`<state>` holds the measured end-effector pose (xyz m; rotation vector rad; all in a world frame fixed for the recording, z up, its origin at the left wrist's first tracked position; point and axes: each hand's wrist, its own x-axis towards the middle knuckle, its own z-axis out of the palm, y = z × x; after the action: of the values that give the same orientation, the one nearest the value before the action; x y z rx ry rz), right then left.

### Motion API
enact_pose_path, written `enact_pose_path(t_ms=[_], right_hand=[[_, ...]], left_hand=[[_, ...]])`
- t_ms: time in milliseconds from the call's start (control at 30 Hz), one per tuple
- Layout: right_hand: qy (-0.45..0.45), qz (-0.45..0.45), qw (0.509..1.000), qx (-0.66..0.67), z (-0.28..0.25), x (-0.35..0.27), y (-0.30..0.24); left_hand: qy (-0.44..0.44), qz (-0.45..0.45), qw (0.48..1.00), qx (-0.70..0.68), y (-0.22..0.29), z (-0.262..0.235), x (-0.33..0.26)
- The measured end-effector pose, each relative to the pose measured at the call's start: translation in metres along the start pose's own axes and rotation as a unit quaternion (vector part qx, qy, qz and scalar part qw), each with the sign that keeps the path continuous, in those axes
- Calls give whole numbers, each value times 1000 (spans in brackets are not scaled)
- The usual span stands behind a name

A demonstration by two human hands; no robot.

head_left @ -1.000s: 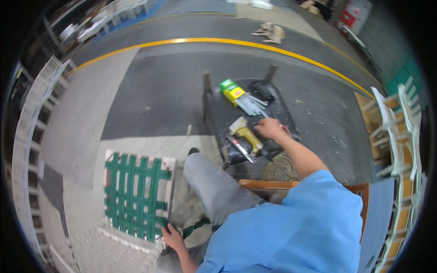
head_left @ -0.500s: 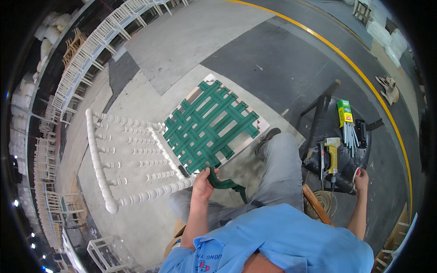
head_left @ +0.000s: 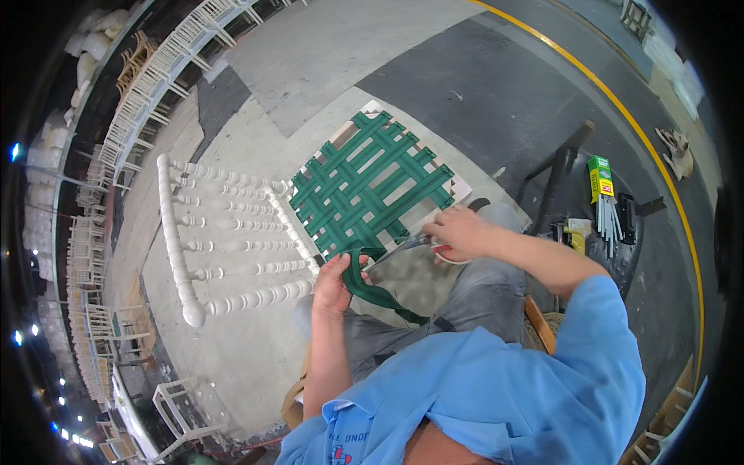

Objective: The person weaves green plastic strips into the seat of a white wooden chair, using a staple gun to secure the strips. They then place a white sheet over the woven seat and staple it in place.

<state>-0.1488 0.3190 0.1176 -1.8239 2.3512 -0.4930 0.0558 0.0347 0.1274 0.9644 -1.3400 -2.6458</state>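
A loose tail of flat green webbing strap (head_left: pixel 377 293) hangs off the near edge of the chair seat (head_left: pixel 370 186), a white frame woven with broad green bands in a basket lattice. The left hand (head_left: pixel 339 280) pinches the strap tight. The right hand (head_left: pixel 460 233) grips scissors (head_left: pixel 415 245), blades at the strap. The turned white chair back (head_left: pixel 225 244) lies flat on the concrete floor (head_left: pixel 310 70).
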Motion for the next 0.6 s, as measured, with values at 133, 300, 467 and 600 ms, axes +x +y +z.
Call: enact_pose_path(t_ms=[133,300,467,600], right_hand=[[-104,-63,990,-72,39,53,19],[-133,-133,976,-106,63,83,19],[-118,-177,974,-77,69,99,16],[-219,-161,961,-51,63,108,12]], left_hand=[[-12,1,1000,-2,1,2,-1],[9,-5,1000,17,-4,0,-3],[22,-13,1000,7,-3,-3,-6],[13,7,1000,2,1,-1,-10]])
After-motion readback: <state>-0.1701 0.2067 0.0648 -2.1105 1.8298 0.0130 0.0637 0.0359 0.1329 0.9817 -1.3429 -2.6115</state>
